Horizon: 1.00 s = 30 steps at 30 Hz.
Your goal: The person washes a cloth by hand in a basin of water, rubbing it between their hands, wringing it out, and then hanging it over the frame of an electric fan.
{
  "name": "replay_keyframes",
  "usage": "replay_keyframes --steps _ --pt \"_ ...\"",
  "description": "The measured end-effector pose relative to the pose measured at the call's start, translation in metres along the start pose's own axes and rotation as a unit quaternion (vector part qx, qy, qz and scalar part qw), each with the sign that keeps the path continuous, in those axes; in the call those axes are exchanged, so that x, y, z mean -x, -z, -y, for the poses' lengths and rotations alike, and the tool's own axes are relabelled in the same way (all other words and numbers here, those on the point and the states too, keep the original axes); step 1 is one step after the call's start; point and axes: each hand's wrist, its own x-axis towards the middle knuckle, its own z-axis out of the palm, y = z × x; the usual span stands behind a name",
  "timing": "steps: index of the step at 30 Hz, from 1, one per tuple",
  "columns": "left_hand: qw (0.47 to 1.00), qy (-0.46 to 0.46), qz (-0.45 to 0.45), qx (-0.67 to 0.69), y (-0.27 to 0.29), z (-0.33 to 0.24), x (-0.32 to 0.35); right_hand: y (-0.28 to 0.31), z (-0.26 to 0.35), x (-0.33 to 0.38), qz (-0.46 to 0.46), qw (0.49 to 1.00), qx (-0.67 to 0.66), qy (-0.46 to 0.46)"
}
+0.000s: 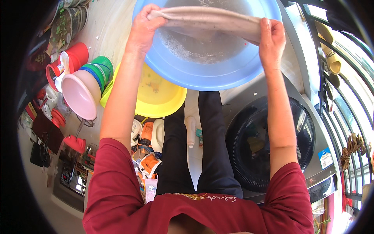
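A washer fills the lower right of the frame, and cups and a yellow tub sit at the left. At the top, both hands stretch a wet cloth over a blue tub. The cloth runs left to right. The left hand and right hand each squeeze one end. It may be a sock.

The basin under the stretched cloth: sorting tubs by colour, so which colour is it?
Light blue basin, seen best in the head view, holding soapy water.
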Motion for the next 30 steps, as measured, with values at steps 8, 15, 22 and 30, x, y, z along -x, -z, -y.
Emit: replay_keyframes --steps 8,15,22,30 --pt "0.941 -0.231 -0.007 -0.246 -0.033 -0.044 -0.016 0.018 0.033 -0.02 0.134 0.989 0.059 0.022" --pt "0.737 -0.153 0.065 -0.655 0.006 0.042 -0.03 -0.021 -0.075 0.016 0.425 0.799 0.398 0.152" --pt "0.653 -0.228 0.23 -0.685 -0.055 0.099 0.01 -0.045 -0.123 0.067 0.467 0.755 0.438 0.143" --pt "0.701 -0.093 0.14 -0.693 -0.054 0.1 0.01 -0.042 -0.121 0.061 0.455 0.762 0.449 0.104"
